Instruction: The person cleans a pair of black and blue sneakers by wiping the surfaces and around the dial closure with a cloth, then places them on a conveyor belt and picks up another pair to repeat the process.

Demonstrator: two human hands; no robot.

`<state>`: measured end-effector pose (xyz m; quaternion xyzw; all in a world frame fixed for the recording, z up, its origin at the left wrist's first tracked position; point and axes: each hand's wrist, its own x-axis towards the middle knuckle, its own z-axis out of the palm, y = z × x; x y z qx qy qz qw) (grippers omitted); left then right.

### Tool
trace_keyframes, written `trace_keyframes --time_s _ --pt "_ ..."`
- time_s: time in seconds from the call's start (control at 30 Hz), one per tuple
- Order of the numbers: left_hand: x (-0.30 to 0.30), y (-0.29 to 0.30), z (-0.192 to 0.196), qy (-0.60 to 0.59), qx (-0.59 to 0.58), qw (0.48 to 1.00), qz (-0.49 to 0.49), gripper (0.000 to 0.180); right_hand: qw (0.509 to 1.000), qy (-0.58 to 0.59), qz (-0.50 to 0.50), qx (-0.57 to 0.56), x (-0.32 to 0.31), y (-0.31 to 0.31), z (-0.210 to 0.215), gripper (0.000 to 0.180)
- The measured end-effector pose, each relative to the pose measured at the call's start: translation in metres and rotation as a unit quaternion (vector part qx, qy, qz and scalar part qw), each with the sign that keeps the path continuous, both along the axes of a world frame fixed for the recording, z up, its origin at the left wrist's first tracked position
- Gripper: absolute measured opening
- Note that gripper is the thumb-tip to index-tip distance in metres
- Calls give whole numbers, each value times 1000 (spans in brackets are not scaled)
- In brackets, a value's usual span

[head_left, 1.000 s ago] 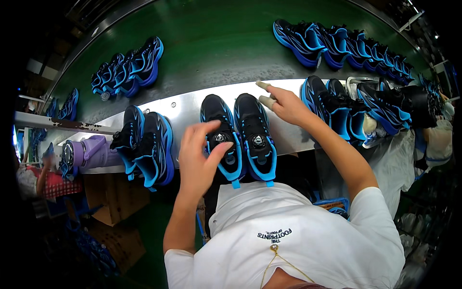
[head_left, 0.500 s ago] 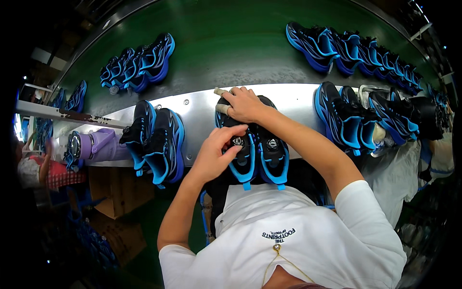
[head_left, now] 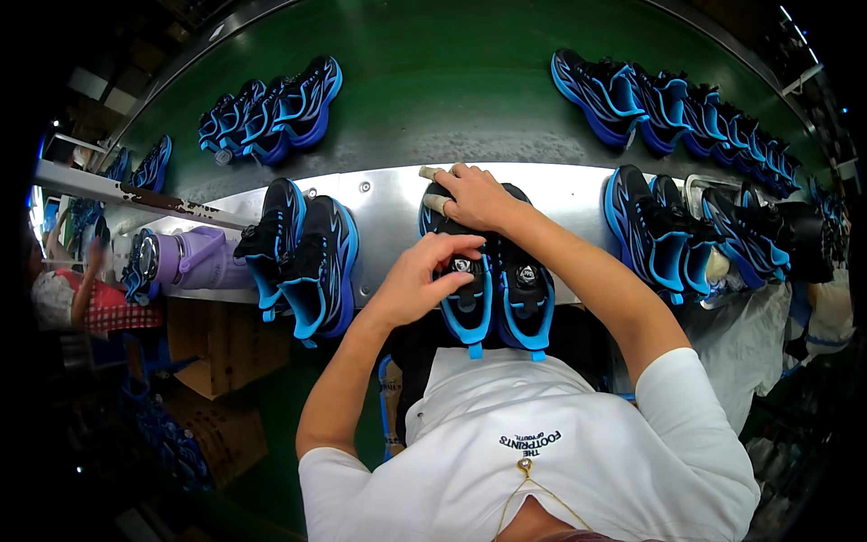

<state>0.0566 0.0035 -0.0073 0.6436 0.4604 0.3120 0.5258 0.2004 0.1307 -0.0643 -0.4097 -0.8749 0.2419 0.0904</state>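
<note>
Two black-and-blue sneakers lie side by side in front of me, toes away and heels near my lap: a left sneaker [head_left: 468,316] and a right sneaker [head_left: 527,312]. Each has a round dial on its tongue. My right hand [head_left: 479,200] reaches across both and grips the toe of the left sneaker; two of its fingers wear tan covers. Over that sneaker's tongue is my left hand [head_left: 424,278], its thumb and forefinger apart beside the dial. The left hand's other fingers are mostly hidden.
A pair of sneakers [head_left: 316,262] stands left on the metal ledge [head_left: 384,194], beside a lilac jug [head_left: 203,257]. More sneakers [head_left: 646,230] stand right, near a metal tray [head_left: 691,188]. Rows of sneakers [head_left: 601,95] line the green belt [head_left: 442,72]. A person [head_left: 86,294] is far left.
The whole view has shifted slightly, so most things sit farther right. My left thumb and forefinger have straightened a little over the tongue. My right hand keeps its place on the toe.
</note>
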Motion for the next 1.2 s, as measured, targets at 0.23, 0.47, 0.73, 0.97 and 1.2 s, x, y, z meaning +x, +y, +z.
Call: trace_keyframes --time_s 0.23,0.47,0.73,0.97,1.2 --pt "12 -9 1 39 26 996 70 46 1000 14 -5 -25 -1 1 0 50" --pt "9 -9 0 90 147 982 77 52 999 10 1 -32 0 3 1 50" --pt "-1 -4 -21 -19 99 995 19 52 1000 31 0 4 -1 0 -1 49" --pt "26 -24 0 216 138 948 190 46 1000 27 -9 1 -1 -1 -2 49" --pt "11 -16 -33 -63 132 981 124 22 999 32 -7 1 -1 -3 3 49"
